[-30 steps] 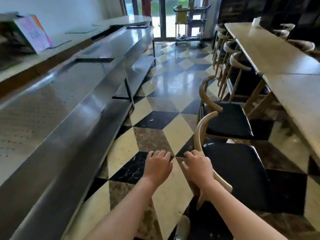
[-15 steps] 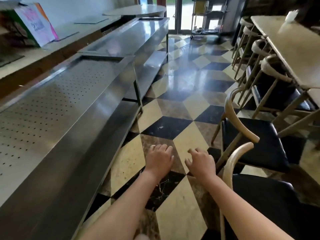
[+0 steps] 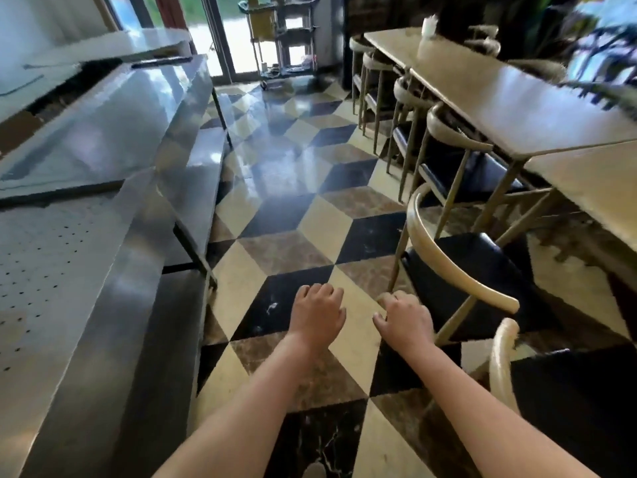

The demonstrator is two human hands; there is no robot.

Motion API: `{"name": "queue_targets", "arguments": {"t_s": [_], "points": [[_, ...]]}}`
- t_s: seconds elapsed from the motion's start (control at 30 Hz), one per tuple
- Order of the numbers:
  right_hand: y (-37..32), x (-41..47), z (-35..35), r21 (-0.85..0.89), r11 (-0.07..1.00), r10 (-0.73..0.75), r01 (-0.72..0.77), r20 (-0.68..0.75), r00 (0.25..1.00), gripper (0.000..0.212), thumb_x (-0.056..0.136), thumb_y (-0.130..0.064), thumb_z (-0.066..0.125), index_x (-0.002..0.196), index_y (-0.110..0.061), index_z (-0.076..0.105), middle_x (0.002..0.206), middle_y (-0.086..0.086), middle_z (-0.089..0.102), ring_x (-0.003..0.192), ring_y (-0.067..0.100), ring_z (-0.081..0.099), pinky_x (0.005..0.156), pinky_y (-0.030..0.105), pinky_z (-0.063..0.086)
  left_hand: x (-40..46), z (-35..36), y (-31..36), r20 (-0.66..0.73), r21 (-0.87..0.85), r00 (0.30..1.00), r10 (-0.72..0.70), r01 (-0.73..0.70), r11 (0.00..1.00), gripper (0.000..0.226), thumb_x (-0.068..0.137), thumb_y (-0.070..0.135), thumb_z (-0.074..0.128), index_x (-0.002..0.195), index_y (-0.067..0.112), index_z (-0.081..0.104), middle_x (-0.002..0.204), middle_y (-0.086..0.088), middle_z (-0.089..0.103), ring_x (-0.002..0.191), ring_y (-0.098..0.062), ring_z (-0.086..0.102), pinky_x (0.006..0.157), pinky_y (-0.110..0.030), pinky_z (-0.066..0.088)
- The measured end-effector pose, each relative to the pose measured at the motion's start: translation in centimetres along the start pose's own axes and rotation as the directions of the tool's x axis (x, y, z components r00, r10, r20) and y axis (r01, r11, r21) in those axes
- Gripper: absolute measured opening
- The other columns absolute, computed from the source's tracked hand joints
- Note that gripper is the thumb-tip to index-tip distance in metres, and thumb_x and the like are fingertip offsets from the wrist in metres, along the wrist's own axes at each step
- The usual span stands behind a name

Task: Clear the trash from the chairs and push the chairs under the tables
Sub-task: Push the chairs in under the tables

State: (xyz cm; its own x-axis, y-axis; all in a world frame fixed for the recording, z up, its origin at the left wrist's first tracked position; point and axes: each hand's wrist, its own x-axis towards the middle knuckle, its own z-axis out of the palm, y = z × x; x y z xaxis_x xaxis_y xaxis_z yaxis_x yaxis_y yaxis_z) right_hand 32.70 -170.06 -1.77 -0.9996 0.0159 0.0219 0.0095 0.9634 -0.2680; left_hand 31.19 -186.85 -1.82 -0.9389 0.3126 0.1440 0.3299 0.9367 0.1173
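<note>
Hands: my left hand [image 3: 317,313] and right hand [image 3: 406,320] hang over the floor [image 3: 296,215], fingers loosely curled, grasping nothing.
Chair: the next chair [image 3: 462,267] stands pulled out from the table [image 3: 586,188], ahead and to the right; no trash shows on its dark seat.
Axis: its curved backrest runs away from me, the near end just right of my right hand, so that hand is nearer.
Room: open floor lies to the left up to the steel counter [image 3: 103,236]; I judge the push goes rightward under the table edge.
</note>
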Motion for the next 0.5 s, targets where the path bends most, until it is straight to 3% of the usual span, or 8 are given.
{"name": "queue_targets", "arguments": {"t_s": [0.27,0.5], "points": [[0.3,7.6,0.5,0.042,0.972,0.233,-0.232,-0.024,0.972,0.035,0.09,-0.037,0.054,0.118,-0.017,0.056,0.112,0.003,0.062,0.104,0.02,0.056,0.086,0.035,0.049,11.0,1.9,-3.2,0.12,-0.025,0.961,0.251,-0.25,0.968,0.035,0.092,0.036,0.043,0.121,0.017,0.052,0.12,-0.004,0.061,0.115,-0.024,0.053,0.102,-0.04,0.035],[5.0,16.2,1.2,0.041,0.926,0.377,-0.375,-0.055,0.925,0.036,0.091,-0.035,0.051,0.123,-0.019,0.053,0.116,0.004,0.06,0.108,0.02,0.055,0.09,0.035,0.048,23.2,5.3,-2.5,0.067,-0.085,0.902,0.426,-0.42,0.903,0.028,0.089,0.034,0.051,0.112,0.019,0.056,0.115,-0.002,0.064,0.11,-0.022,0.058,0.097,-0.041,0.043]]}}
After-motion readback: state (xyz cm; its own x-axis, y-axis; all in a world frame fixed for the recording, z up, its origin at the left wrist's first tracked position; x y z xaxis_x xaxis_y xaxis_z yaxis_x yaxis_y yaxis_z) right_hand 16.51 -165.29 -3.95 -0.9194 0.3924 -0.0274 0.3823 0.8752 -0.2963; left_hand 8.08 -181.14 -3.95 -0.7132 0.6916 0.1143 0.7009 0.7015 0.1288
